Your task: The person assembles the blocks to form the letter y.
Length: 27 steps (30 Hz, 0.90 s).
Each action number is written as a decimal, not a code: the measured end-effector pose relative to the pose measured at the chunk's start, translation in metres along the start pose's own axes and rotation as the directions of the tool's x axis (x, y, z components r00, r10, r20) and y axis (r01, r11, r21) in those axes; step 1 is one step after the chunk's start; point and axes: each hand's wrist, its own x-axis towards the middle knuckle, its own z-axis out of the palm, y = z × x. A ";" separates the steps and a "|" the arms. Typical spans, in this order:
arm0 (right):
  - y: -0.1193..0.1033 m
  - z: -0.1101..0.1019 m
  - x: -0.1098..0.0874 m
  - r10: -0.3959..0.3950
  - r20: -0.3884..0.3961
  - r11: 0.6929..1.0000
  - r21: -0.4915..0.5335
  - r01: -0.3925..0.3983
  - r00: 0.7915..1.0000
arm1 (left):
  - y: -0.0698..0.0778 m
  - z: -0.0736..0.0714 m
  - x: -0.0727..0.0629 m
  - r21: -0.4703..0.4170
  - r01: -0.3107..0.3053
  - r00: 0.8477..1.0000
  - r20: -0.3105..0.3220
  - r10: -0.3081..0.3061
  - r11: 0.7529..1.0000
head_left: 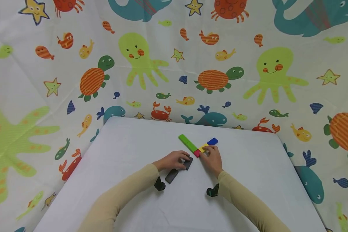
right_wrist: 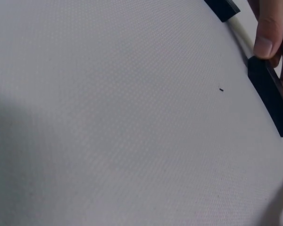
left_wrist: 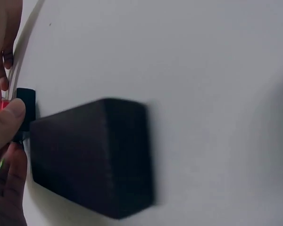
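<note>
My left hand [head_left: 175,160] pinches a black rectangular block [head_left: 188,163] between thumb and fingers, low over the white table. A second black block [head_left: 171,176] lies just below that hand and looms large in the left wrist view. Ahead of it, coloured blocks form a V: a green strip [head_left: 188,142], a red block [head_left: 197,153] at the corner, a yellow block [head_left: 203,148] and a blue block [head_left: 213,141]. My right hand [head_left: 212,160] grips the V near its corner, fingers at the yellow block and thumb by the red one. Its fingers partly cover the yellow block.
The white table [head_left: 139,138] ends at a back edge against a cloth [head_left: 162,48] printed with sea animals. Dark wrist cameras hang below both sleeves. In the right wrist view, a pale strip [right_wrist: 241,34] shows between the two black blocks.
</note>
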 end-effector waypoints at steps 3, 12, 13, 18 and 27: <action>0.000 0.000 0.000 -0.006 -0.006 1.000 0.003 0.006 1.000 | 0.001 -0.003 0.006 -0.008 0.017 1.000 0.002 -0.017 1.000; 0.003 0.000 0.000 -0.008 0.004 1.000 0.000 0.008 1.000 | -0.001 -0.007 0.017 0.013 0.043 0.999 0.019 -0.043 0.999; 0.002 0.000 0.000 -0.009 0.003 1.000 -0.001 0.009 1.000 | -0.001 -0.008 0.017 0.015 0.044 0.999 0.022 -0.044 0.999; 0.001 -0.001 0.000 -0.027 -0.006 1.000 0.003 0.027 1.000 | -0.002 -0.013 0.018 0.012 0.043 0.998 0.048 -0.044 0.999; 0.000 -0.002 -0.002 -0.030 -0.004 1.000 0.007 0.030 1.000 | -0.004 -0.018 0.022 0.027 0.010 0.994 0.109 -0.013 1.000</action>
